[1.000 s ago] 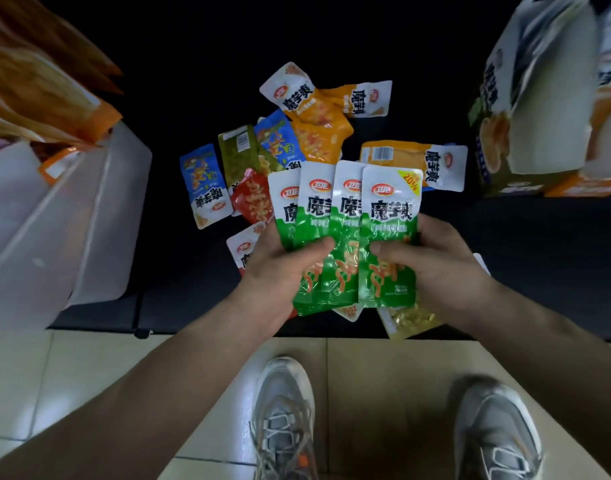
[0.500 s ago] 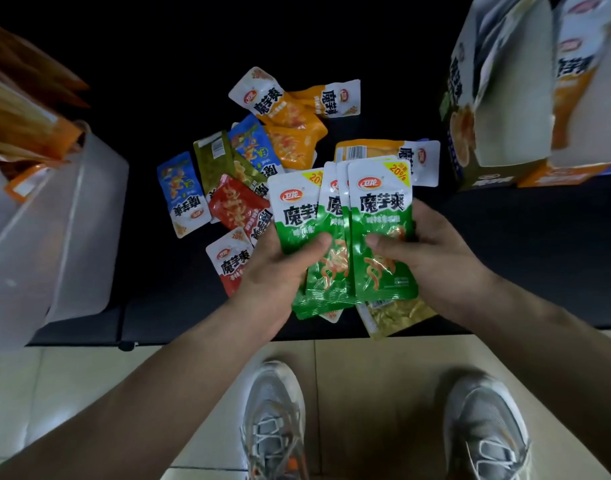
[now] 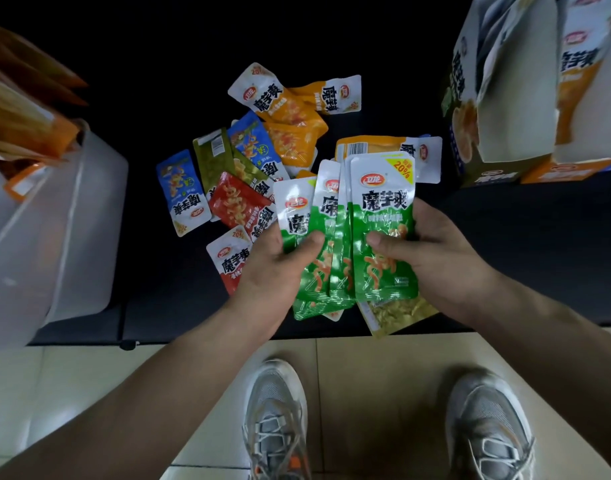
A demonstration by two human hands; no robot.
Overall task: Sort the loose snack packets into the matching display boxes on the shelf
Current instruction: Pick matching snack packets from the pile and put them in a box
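Dark shelf [image 3: 505, 258] lies under my hands, and nearer to me is pale floor tile [image 3: 366, 362] with my two grey shoes [image 3: 276, 420].

Far to the left of my left hand [image 3: 273, 271] stands a clear plastic bin [image 3: 72, 220]. Orange packets in the bin [image 3: 23, 109] stick out of its top. Up and to the right of my right hand [image 3: 435, 251] stand two display boxes, a green box [image 3: 491, 175] and an orange box [image 3: 581, 81], side by side. I cannot see what is inside them.

Both my hands hold the green packets [image 3: 383, 230]. They are spread like a fan, each one partly over the next. My left thumb presses on the front of the left ones and my fingers curl behind. My right thumb presses on the front packet and my fingers curl behind it too. The fan is up off the shelf, between my two hands.

Just past my left hand lie the loose packets: a blue packet [image 3: 179, 192], a red packet [image 3: 238, 202], a dark olive packet [image 3: 212, 157] and some orange packets [image 3: 290, 140]. A red and white packet [image 3: 228, 261] peeks out beside my left wrist. A yellowish packet [image 3: 397, 315] pokes out below my right hand. I cannot tell if I hold it or if it lies on the shelf.
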